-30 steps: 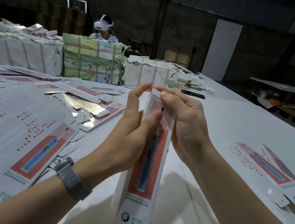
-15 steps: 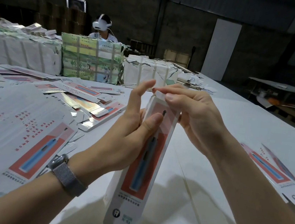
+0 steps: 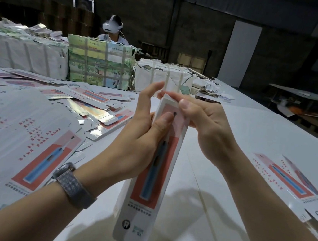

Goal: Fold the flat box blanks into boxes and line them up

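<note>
Both hands are gripping a long, narrow white cardboard box (image 3: 152, 171) with a red panel and blue toothbrush picture, holding it tilted above the white table (image 3: 252, 135). The left hand (image 3: 140, 138) is clasping its upper side, thumb on the front; the right hand (image 3: 201, 123) is pinching its top end. Left of the box, a pile of flat white box blanks (image 3: 22, 133) is lying on the table.

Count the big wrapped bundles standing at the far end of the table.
3: a white bundle at far left, a green printed bundle in the middle, a white strapped bundle right of it. Others may be hidden beyond the left edge.
</note>
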Action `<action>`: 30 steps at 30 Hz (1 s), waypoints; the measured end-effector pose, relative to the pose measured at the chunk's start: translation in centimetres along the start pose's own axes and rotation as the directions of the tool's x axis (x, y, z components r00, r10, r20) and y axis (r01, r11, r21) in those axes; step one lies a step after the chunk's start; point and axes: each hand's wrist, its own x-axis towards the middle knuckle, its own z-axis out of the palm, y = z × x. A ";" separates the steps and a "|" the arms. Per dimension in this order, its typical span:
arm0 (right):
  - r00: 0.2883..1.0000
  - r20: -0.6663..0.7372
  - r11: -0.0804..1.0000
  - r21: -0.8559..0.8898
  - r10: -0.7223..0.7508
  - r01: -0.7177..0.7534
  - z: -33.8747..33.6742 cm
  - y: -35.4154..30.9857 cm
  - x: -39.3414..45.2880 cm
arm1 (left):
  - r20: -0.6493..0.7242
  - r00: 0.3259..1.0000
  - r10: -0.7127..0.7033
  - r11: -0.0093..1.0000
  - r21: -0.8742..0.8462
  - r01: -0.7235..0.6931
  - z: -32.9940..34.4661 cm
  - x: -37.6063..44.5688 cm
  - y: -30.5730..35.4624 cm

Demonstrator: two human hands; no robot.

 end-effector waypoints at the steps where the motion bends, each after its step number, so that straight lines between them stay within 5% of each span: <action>1: 1.000 0.005 1.000 -0.005 -0.017 0.017 0.0 0.1 0.0 | -0.002 1.000 0.001 1.000 0.003 -0.001 0.0 0.0 0.1; 9: 0.992 0.015 0.989 -0.085 -0.122 0.122 0.0 0.6 0.1 | -0.018 1.000 -0.014 0.999 -0.048 0.013 0.3 0.0 0.1; 15: 0.967 -0.179 0.856 -0.513 -0.179 0.064 1.8 1.0 0.0 | -0.137 0.972 -0.192 0.971 -0.168 0.169 0.1 0.6 -0.4; 17: 0.977 -0.184 0.850 -0.527 -0.112 -0.001 2.2 0.5 -0.1 | -0.135 0.952 -0.274 0.937 -0.261 0.232 0.1 0.6 -0.2; 24: 0.987 0.014 0.773 -0.623 0.161 -0.117 2.1 -1.8 -0.5 | -0.130 0.966 -0.223 0.865 -0.483 0.135 0.4 0.7 0.5; 27: 0.986 0.000 0.717 -0.687 0.168 -0.122 1.7 -1.3 -0.4 | -0.053 0.971 -0.235 0.900 -0.390 0.196 0.4 0.6 0.4; 30: 0.947 -0.030 0.648 -0.722 0.321 -0.242 0.0 0.9 0.2 | 0.027 0.956 -0.291 0.955 -0.053 0.292 -0.1 0.5 -0.6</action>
